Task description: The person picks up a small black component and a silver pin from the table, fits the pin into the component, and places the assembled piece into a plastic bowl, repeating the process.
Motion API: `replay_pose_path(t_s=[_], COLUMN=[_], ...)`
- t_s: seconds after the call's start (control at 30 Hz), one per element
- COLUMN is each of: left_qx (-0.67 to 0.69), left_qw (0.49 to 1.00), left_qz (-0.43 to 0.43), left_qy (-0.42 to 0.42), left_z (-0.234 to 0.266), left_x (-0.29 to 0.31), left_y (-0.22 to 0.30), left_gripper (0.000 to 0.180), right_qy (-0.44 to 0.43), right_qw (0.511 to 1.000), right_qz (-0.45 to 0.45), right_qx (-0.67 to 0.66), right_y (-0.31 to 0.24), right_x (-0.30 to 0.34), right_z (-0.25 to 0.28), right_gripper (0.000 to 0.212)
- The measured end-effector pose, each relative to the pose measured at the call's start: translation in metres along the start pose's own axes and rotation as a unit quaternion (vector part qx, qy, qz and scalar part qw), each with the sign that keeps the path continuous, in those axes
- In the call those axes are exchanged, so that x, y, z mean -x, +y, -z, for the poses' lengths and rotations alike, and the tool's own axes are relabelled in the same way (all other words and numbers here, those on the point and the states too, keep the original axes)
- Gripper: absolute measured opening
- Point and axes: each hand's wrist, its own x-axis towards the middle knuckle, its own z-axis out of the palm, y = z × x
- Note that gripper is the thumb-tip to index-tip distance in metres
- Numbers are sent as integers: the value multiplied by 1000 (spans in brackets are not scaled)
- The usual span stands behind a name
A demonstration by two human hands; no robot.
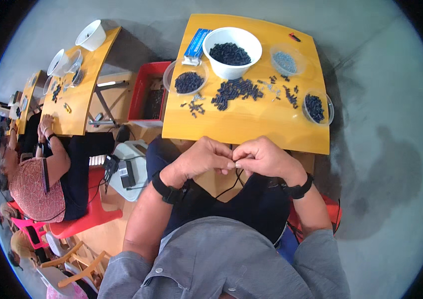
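Just past the near edge of the yellow table (251, 128), my left hand (201, 157) and my right hand (265, 157) meet, thumbs and forefingers pinched together tip to tip. Whatever they hold is too small and hidden to make out. Beyond them on the table lies a heap of small black parts (234, 92). Behind the heap stands a white tub (230, 73) with more black parts inside. A clear bowl (168, 82) of black parts is on the left. To the right sit a clear bowl (330, 110) of black parts and, farther back, another (300, 63) with small light blue pieces.
A blue and white box (196, 46) lies beside the tub. A small red and black object (295, 37) is at the far right corner. Left of the table stand a red crate (139, 99) and a white stool (139, 167). A co-worker (39, 184) sits at another table (79, 114).
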Motion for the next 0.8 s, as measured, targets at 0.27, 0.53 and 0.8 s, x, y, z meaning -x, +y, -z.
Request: replay_pose_path(t_s=[0.27,0.53,0.8], left_qx=[-36,15,90], left_qw=[999,999,993], left_qz=[0,-20,-6], left_qy=[-9,22,69], left_z=[-1,-4,-8], left_x=[5,3,12], left_y=[0,-10,-18], left_gripper=[13,10,10], right_qy=[-14,58,344], right_qw=[1000,993,912], right_qz=[4,21,-51], right_qx=[-9,-101,-218], right_y=[0,15,101], right_x=[0,-1,-8], right_z=[-3,-1,57], right_gripper=[9,7,11])
